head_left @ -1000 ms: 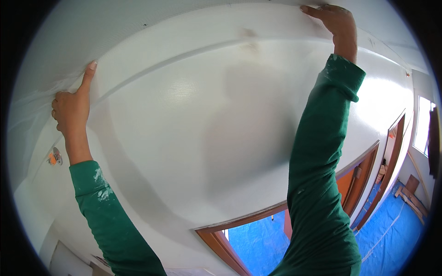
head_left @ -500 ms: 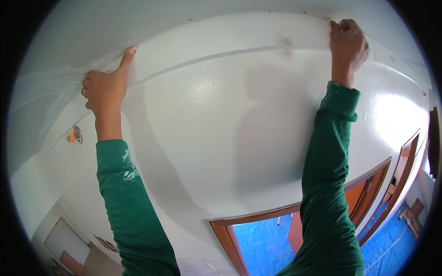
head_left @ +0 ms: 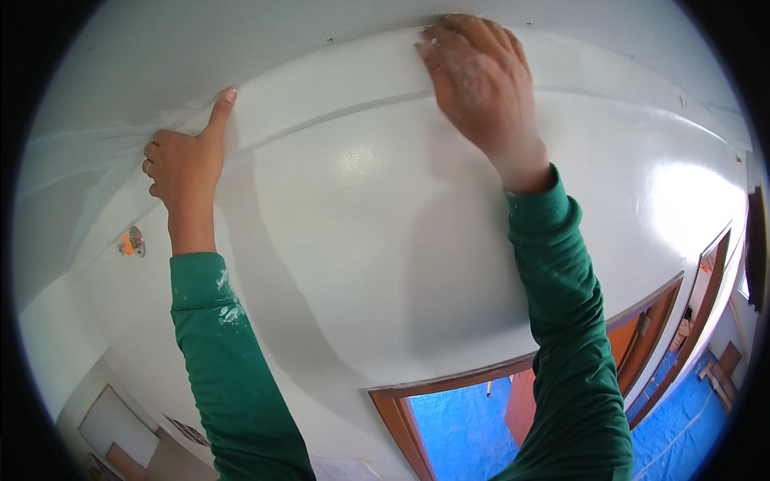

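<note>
A strip of mesh tape (head_left: 365, 35) runs along the joint where the white wall (head_left: 345, 224) meets the ceiling (head_left: 281, 32). My left hand (head_left: 184, 164) is raised to this joint, thumb stretched out against the strip and the other fingers bent by the ceiling edge. A ring shows on one of its fingers. Farther right, my right hand (head_left: 485, 92) lies against the strip, white dust on its back and its fingertips toward the left. It is slightly smeared by motion and part of its fingers is hidden. Both green sleeves (head_left: 228, 361) show, the left one with white smears.
A round metal fitting with orange pieces (head_left: 132, 241) sits on the wall at left. Below is a wood-framed doorway (head_left: 401, 417), with blue sheeting (head_left: 461, 429) on the floor beyond. Another door frame (head_left: 706, 321) stands at right, near pieces of wood (head_left: 718, 385).
My right hand has moved left along the wall-ceiling joint, its fingers now spread more over the strip. My left hand stays at almost the same place.
</note>
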Tool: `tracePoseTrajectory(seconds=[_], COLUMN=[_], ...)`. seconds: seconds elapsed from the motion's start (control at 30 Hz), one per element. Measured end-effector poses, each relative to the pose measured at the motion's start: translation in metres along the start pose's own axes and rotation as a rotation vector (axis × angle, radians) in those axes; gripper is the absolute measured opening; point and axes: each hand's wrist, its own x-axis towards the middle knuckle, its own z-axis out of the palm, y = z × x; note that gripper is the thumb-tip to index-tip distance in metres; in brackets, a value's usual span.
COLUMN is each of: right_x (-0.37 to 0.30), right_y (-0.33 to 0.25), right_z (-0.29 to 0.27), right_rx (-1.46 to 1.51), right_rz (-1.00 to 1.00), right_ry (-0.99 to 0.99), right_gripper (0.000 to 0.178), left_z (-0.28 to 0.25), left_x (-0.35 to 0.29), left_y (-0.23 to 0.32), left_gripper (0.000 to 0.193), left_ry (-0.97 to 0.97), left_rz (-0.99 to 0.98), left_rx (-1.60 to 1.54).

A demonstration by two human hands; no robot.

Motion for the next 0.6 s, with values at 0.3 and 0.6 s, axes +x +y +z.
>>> tracePoseTrajectory(seconds=[0.3, 0.6], right_x=[-0.010, -0.024], right_y=[0.058, 0.076], right_z=[-0.022, -0.022], right_rx=[-0.054, -0.055], right_rz=[0.194, 0.309], right_ry=[0.008, 0.031], right_gripper=[0.015, 0.019], left_z=[0.003, 0.011], left_x=[0.003, 0.000], left_y=[-0.004, -0.015], left_gripper=[0.130, 0.113], left_ry=[0.016, 0.063], left_rz=[0.003, 0.034], left_rx=[0.030, 0.017])
